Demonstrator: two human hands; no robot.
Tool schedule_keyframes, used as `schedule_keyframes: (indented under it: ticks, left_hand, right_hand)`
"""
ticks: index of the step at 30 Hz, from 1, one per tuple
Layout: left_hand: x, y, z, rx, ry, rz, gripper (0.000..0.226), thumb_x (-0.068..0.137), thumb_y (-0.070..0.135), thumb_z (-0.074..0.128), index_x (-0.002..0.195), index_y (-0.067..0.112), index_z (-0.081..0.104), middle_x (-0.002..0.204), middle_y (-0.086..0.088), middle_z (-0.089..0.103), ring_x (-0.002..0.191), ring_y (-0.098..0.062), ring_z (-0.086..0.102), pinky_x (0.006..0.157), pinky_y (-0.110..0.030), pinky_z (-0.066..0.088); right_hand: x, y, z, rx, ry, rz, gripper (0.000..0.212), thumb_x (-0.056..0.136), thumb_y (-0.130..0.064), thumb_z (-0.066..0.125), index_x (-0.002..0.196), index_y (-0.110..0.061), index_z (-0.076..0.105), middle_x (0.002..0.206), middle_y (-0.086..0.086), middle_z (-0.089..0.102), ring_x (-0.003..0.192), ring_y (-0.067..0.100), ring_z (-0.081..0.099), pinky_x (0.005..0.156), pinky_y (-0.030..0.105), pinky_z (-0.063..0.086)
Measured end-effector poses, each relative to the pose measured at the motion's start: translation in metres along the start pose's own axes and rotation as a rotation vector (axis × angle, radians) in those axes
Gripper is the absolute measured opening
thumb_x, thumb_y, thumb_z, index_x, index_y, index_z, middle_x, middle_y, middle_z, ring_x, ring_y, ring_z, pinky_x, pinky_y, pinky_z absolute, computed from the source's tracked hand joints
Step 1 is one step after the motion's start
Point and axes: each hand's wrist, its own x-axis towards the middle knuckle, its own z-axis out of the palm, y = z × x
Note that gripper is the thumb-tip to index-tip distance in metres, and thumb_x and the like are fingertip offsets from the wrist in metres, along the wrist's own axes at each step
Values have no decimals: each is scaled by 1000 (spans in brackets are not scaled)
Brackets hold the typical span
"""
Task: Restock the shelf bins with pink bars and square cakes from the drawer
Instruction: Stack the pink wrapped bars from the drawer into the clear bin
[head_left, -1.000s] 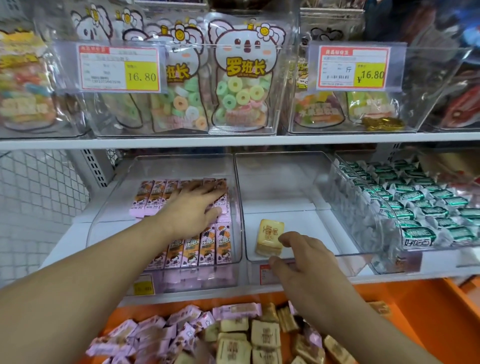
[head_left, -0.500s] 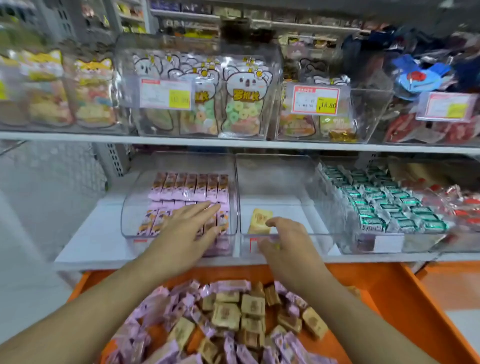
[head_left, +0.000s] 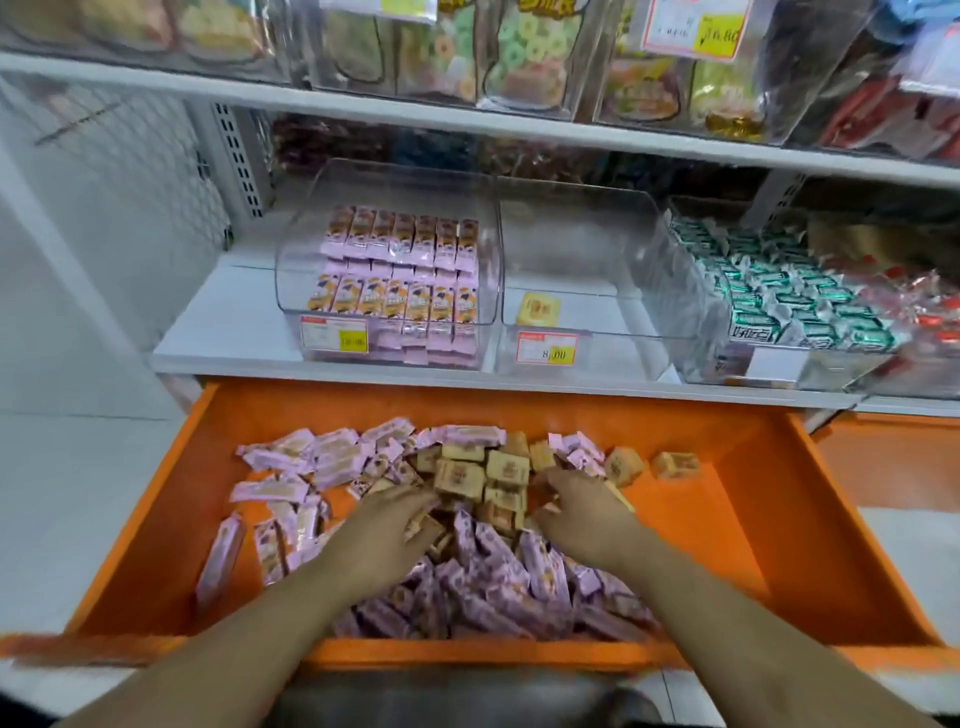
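Below the shelf (head_left: 322, 371), the orange drawer (head_left: 779, 519) stands pulled out so its loose heap is within reach, pink bars (head_left: 322, 457) spread left and front, square cakes (head_left: 470, 475) piled at the middle. Of the two clear bins, the left bin (head_left: 387, 208) already holds two neat rows of bars, while the middle bin (head_left: 597, 249) holds one lone cake (head_left: 538, 310), so cakes seem most needed. Both hands are down in the heap, left hand (head_left: 382, 530) with fingers spread over the wrappers, right hand (head_left: 579, 512) curled among the cakes, though whether it grips one I cannot tell.
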Motion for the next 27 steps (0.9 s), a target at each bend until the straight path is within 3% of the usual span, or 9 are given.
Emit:
schedule_keyframes:
  ticks: [4,6,10,13,15,18,21,25,27]
  left_hand:
    - [11,-34,13,-27,-136,-113,59,102,44,62,156,35,41,165,-3,35,150,-23,37,120,-40,37]
    - [20,-50,22,55,-167,-119,62,97,45,68,154,30,48,159,-4,45,145,-24,43,120,-39,35]
    - [37,-70,35,86,-295,-123,52,101,35,66,147,16,55,151,-11,55,123,-14,61,100,-21,48]
    - [50,-76,41,57,-332,-218,58,101,23,67,154,17,47,161,-6,42,137,-24,52,107,-31,48]
    - [57,-81,45,41,-301,-235,47,100,17,66,146,17,54,148,-6,54,116,-19,63,95,-35,57]
    - [57,-85,44,57,-260,-279,41,98,15,66,138,20,60,123,-2,62,94,-14,67,80,-35,61]
    - [54,-77,37,53,-236,-298,34,98,10,60,132,18,63,121,-6,65,90,-17,69,76,-37,61]
    - [44,-65,21,41,-191,-286,36,103,15,58,139,17,58,131,-9,64,104,-22,66,75,-32,52]
    - [39,-57,8,-65,-140,-299,34,101,14,61,134,23,60,126,-5,65,103,-23,68,79,-38,58]
  right_hand:
    - [33,25,34,-71,-144,12,53,99,-31,54,151,-23,46,145,11,56,119,31,60,93,43,55]
    - [51,35,47,-92,-207,27,58,105,-30,53,159,-21,37,158,12,44,129,34,55,92,42,52]
    - [76,54,71,-135,-302,30,62,106,-33,51,163,-26,30,168,8,28,143,36,44,104,45,48]
    - [83,61,86,-221,-348,30,59,103,-32,52,161,-28,37,162,8,41,136,36,52,114,53,41]
    - [85,64,95,-283,-298,22,57,95,-29,58,151,-34,48,149,4,56,140,33,46,120,52,33]
    - [84,65,99,-313,-268,39,53,86,-21,60,136,-38,56,137,3,60,138,35,37,106,42,45]
    - [79,60,94,-293,-211,8,48,86,-14,63,130,-32,60,129,1,62,125,29,49,91,33,49]
    - [74,60,78,-173,-151,-24,28,81,-14,63,105,-29,60,109,0,64,96,26,64,78,43,59]
    - [72,55,60,-132,-77,-13,15,86,-19,63,96,-30,60,97,-1,64,82,21,65,70,43,61]
